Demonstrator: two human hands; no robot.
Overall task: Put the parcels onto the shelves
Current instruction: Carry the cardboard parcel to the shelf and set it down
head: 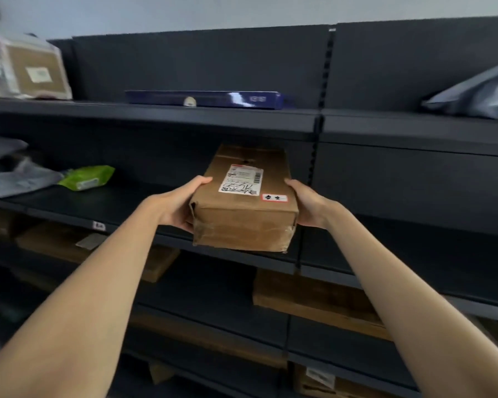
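Observation:
A brown cardboard parcel (243, 214) with a white shipping label and a small red-edged sticker is held lengthwise between both hands. My left hand (181, 202) grips its left side, my right hand (308, 203) its right side. The parcel's far end reaches in over the second dark shelf (104, 208), while its near end overhangs the shelf's front edge. Whether its underside touches the shelf cannot be told.
Top shelf: a wrapped brown box (38, 70) at left, a flat blue box (207, 99) in the middle, a grey mailer bag (477, 96) at right. Second shelf left: grey bags (18, 176) and a green pouch (89, 176). Lower shelves hold cardboard boxes (314, 300).

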